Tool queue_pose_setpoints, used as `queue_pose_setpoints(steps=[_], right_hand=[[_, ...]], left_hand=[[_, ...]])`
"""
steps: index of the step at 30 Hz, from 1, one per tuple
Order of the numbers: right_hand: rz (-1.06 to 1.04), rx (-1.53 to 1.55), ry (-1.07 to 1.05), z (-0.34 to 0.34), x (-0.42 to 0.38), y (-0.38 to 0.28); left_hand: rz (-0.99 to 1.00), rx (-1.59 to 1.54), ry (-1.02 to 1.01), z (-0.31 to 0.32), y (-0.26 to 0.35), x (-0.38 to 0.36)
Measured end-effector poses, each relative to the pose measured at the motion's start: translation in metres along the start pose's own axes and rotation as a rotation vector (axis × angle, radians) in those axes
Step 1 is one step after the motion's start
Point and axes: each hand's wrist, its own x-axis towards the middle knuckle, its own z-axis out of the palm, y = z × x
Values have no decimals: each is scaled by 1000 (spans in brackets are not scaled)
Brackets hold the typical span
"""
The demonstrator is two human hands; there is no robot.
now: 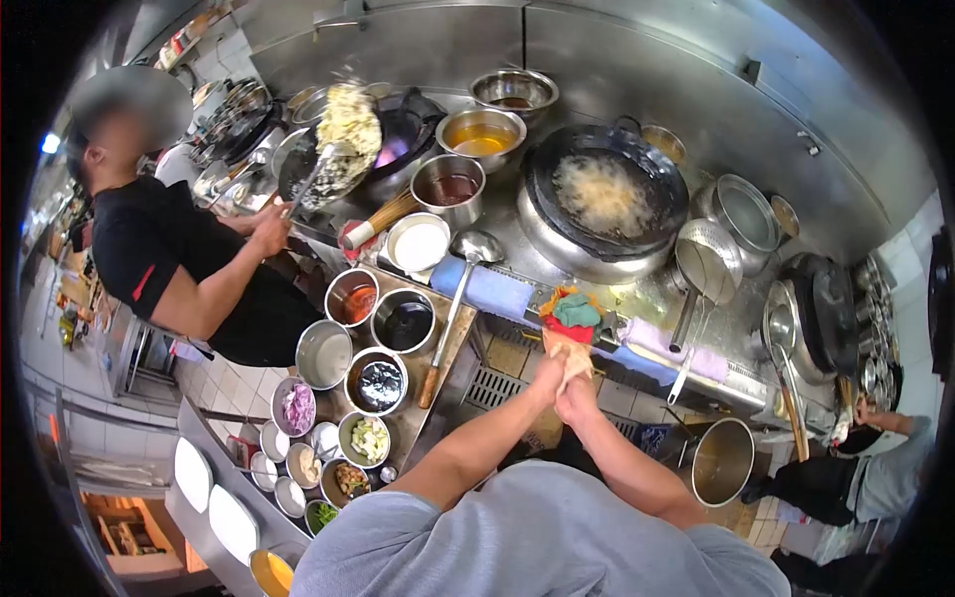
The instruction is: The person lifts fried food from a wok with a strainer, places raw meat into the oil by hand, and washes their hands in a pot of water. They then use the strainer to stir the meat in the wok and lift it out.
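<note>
Both of my hands are together in front of me at the stove's front edge. My left hand and my right hand are closed around a pale tan cloth. Just beyond it, a green cloth lies over red and orange cloths at the counter edge. Behind them a large black wok sits on the burner, with bubbling, foamy liquid inside. A perforated strainer rests to the wok's right, and a long-handled ladle lies to the left.
At the left, a co-worker tosses food in a wok. Metal pots of sauces and bowls of chopped vegetables stand on the left counter. A deep pot is at my right. Another person works at far right.
</note>
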Motion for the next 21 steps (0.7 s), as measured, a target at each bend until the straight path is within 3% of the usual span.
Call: queue_pose_setpoints(steps=[2, 5, 6, 8, 9, 10, 12, 13, 14, 16, 17, 18, 20, 21], right_hand=[[-95, -32, 32, -6, 0, 3], [40, -960, 60, -16, 7, 1], [33, -950, 73, -19, 11, -6], [-532, -2143, -668, -27, 25, -30], [-380, -1930, -666, -31, 31, -50], [-508, -2305, -328, -45, 55, -56], [-565, -2076, 154, -36, 50, -76], [-558, -2074, 158, -42, 47, -71], [-807, -2193, 56, -50, 38, -60], [-1354, -2365, -180, -57, 30, -40], [-1358, -2364, -188, -54, 32, -38], [-1128, -2405, -208, -49, 36, -37], [-651, -2438, -243, -37, 33, -32], [-420, -2431, -249, -26, 31, -32]], left_hand=[[12, -11, 0, -11, -5, 14], [-264, 107, 125, -31, -12, 29], [-272, 118, 115, -56, -19, 41], [-633, -456, -728, -107, -32, 66], [-532, -217, -67, -54, 3, 16], [-543, -218, -72, -43, 2, 6], [-548, -481, -377, -29, -4, -7], [-482, -401, -419, -7, -1, -28], [-399, -436, -447, 31, 4, -47], [-418, -76, -65, 30, -23, -28], [-342, 27, -1, 28, -28, -26], [-331, 21, 3, 23, -23, -16], [-365, -392, -105, 10, -7, -6], [-430, -420, -116, -23, -36, 37]])
